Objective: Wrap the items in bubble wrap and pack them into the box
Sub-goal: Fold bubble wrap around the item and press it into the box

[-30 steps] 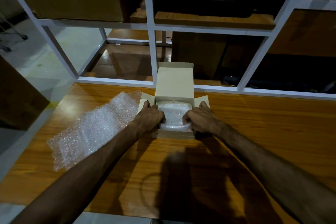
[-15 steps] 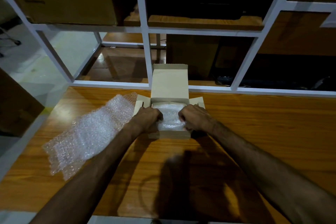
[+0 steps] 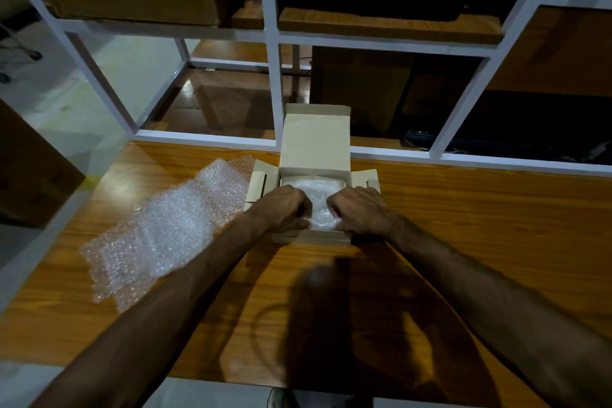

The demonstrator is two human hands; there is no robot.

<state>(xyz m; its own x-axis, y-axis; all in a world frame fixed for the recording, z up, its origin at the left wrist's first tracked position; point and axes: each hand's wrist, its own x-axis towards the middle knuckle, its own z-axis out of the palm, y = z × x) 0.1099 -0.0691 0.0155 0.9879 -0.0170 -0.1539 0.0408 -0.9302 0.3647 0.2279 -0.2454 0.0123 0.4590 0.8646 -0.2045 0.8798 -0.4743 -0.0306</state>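
The bubble-wrapped item (image 3: pixel 319 205) lies inside the open cardboard box (image 3: pixel 314 142) on the wooden table (image 3: pixel 463 225), directly between the two hands. The left hand (image 3: pixel 284 209) and right hand (image 3: pixel 359 210) are over the box's side edges, fingers curled down onto the wrapped item from either side. A loose bubble wrap sheet (image 3: pixel 165 228) lies flat just left of the box.
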